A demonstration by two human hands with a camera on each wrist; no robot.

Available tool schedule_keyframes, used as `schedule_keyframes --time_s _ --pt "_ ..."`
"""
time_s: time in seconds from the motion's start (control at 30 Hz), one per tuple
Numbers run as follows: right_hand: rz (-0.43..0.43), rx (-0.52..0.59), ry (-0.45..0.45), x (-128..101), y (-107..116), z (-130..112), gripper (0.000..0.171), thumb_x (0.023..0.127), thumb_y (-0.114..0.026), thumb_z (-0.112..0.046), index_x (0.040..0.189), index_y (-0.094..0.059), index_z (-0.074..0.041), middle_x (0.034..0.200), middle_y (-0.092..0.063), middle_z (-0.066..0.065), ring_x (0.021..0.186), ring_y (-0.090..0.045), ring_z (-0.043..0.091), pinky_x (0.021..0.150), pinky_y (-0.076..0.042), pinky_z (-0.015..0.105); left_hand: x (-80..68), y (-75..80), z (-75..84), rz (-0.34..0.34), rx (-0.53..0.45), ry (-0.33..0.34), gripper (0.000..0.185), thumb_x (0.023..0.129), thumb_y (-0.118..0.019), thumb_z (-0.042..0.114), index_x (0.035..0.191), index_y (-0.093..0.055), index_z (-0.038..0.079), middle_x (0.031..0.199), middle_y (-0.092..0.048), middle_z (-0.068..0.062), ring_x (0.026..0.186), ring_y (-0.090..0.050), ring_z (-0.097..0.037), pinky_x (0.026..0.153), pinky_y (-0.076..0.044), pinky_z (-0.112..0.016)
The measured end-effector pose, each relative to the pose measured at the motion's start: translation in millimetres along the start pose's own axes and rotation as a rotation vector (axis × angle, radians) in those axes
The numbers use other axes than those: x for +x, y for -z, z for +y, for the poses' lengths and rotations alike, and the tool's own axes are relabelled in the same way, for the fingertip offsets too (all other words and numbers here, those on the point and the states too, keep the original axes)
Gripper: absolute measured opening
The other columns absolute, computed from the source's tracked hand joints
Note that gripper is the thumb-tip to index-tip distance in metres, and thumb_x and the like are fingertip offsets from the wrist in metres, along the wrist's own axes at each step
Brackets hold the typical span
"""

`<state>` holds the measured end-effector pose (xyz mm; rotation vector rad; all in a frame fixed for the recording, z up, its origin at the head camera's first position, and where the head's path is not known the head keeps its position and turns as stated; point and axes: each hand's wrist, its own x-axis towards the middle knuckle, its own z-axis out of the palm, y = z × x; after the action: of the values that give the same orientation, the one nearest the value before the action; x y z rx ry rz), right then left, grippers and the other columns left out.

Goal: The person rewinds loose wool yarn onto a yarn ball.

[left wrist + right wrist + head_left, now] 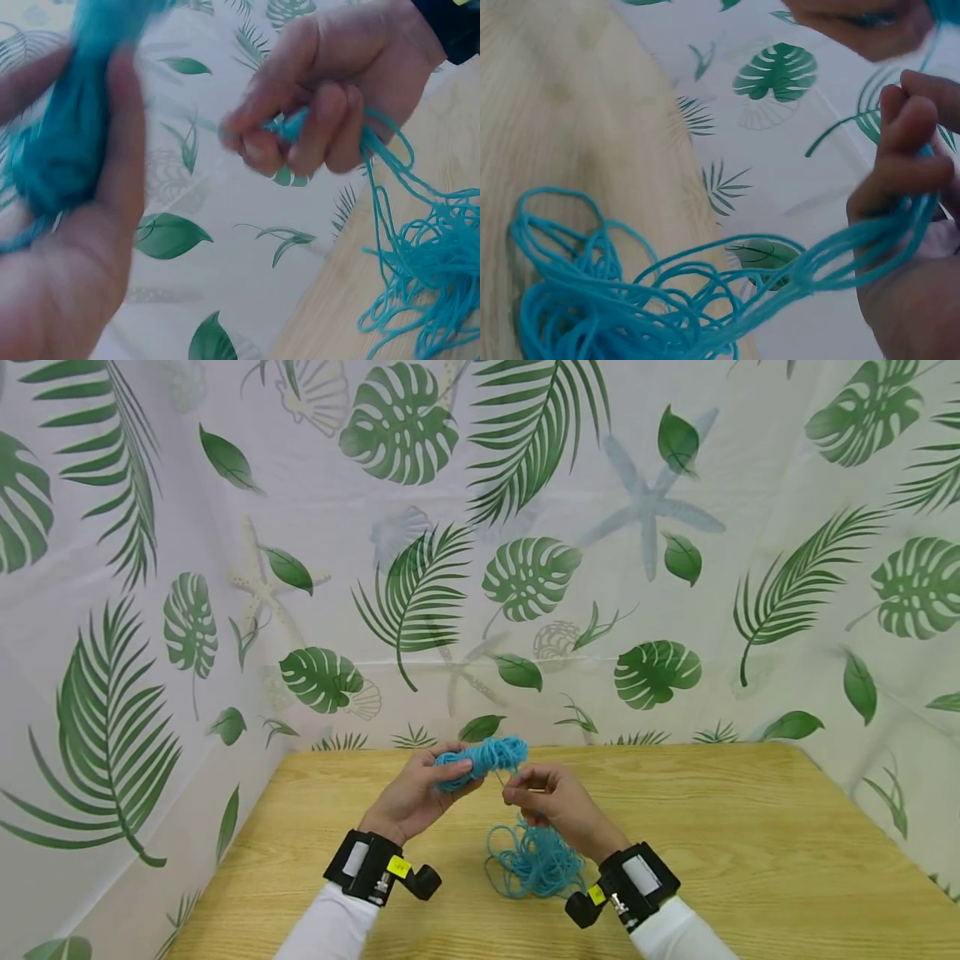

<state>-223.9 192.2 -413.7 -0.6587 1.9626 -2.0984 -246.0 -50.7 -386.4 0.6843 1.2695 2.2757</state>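
A wound bundle of blue yarn is gripped in my left hand, thumb on the near side, above the table. Beside it on the right, my right hand pinches a strand that runs up to the bundle. In the left wrist view, more blue strands pass through the curled fingers of the right hand and hang down. These lead to a loose, tangled heap of blue yarn lying on the table below the right hand. The bundle looks blurred in the left wrist view.
The light wooden table spreads under both hands. Behind it and along the sides hangs a white sheet printed with green leaves, shells and starfish. Each wrist wears a black strap with a small camera.
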Motion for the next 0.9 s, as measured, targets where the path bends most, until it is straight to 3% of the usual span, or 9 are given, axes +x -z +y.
schedule_keyframes --time_s 0.1,0.2,0.33,0.43,0.53,0.67,0.73,0.8,0.9 --pt "-0.087 -0.042 -0.019 -0.7 -6.8 -0.3 0.012 0.098 -0.068 -0.01 0.103 -0.067 0.001 0.084 -0.064 0.006 0.061 -0.056 0.013 0.054 -0.045 0.024 7.2 -6.1 -7.2 0.298 0.152 -0.081 0.009 0.096 -0.066 -0.001 0.105 -0.066 0.002 0.103 -0.06 -0.007 0.09 -0.068 -0.016 0.093 -0.056 -0.036" --pt "-0.137 -0.102 -0.018 -0.9 -11.8 -5.2 0.017 0.098 -0.069 -0.01 0.104 -0.065 0.005 0.082 -0.063 0.007 0.062 -0.059 0.015 0.053 -0.05 0.026 9.6 -6.2 -16.5 0.487 0.559 -0.109 0.013 0.092 -0.073 0.001 0.104 -0.068 0.0 0.1 -0.061 -0.009 0.083 -0.066 -0.017 0.083 -0.059 -0.038" --pt "-0.078 -0.137 -0.033 -0.1 -12.1 -17.8 0.019 0.099 -0.068 -0.013 0.106 -0.063 0.004 0.082 -0.061 0.009 0.061 -0.058 0.016 0.05 -0.049 0.026 5.1 0.2 -25.7 0.505 1.121 -0.117 0.015 0.088 -0.076 0.002 0.101 -0.07 0.003 0.097 -0.066 -0.01 0.083 -0.063 -0.022 0.074 -0.056 -0.039" --pt "0.019 -0.112 -0.019 1.3 -7.3 -26.7 0.019 0.099 -0.067 -0.012 0.107 -0.061 0.005 0.086 -0.059 0.01 0.061 -0.056 0.016 0.048 -0.046 0.026 1.4 5.2 -26.1 0.371 1.285 -0.064 0.016 0.085 -0.077 0.0 0.098 -0.07 0.005 0.092 -0.067 -0.007 0.08 -0.063 -0.022 0.072 -0.054 -0.038" --pt "0.109 -0.075 0.016 3.9 -0.4 -31.6 0.019 0.099 -0.067 -0.009 0.108 -0.061 0.007 0.092 -0.059 0.011 0.064 -0.057 0.016 0.049 -0.046 0.025 -1.6 7.1 -19.5 0.12 1.126 0.086 0.015 0.085 -0.075 -0.005 0.098 -0.069 0.0 0.091 -0.066 -0.007 0.077 -0.066 -0.02 0.071 -0.058 -0.036" --pt "0.179 -0.04 0.023 6.8 9.2 -30.6 0.016 0.099 -0.066 -0.007 0.108 -0.062 0.007 0.094 -0.06 0.014 0.065 -0.057 0.016 0.051 -0.046 0.024 -3.6 6.6 -8.7 -0.156 0.679 0.253 0.016 0.089 -0.071 -0.008 0.104 -0.067 -0.006 0.099 -0.063 -0.01 0.082 -0.072 -0.025 0.079 -0.061 -0.042" --pt "0.181 -0.065 -0.005 7.2 12.8 -25.8 0.015 0.099 -0.066 -0.006 0.107 -0.063 0.006 0.094 -0.061 0.013 0.066 -0.057 0.015 0.052 -0.046 0.024 -3.3 7.5 -5.0 -0.234 0.495 0.234 0.016 0.091 -0.072 -0.003 0.107 -0.069 -0.001 0.102 -0.063 -0.008 0.087 -0.071 -0.023 0.084 -0.06 -0.042" --pt "0.155 -0.113 -0.044 6.3 13.8 -19.6 0.015 0.099 -0.065 -0.006 0.107 -0.064 0.007 0.094 -0.063 0.011 0.065 -0.057 0.014 0.052 -0.048 0.024 -2.8 7.7 -1.5 -0.272 0.344 0.156 0.015 0.093 -0.072 0.003 0.107 -0.07 0.005 0.103 -0.063 -0.006 0.089 -0.069 -0.019 0.087 -0.058 -0.039" --pt "0.074 -0.196 -0.1 3.5 10.7 -10.5 0.016 0.099 -0.065 -0.007 0.109 -0.065 0.007 0.092 -0.065 0.009 0.066 -0.058 0.015 0.054 -0.049 0.026 -0.3 5.0 2.3 -0.2 0.167 0.036 0.013 0.095 -0.07 0.006 0.107 -0.069 0.012 0.104 -0.061 -0.004 0.092 -0.066 -0.016 0.09 -0.056 -0.034"
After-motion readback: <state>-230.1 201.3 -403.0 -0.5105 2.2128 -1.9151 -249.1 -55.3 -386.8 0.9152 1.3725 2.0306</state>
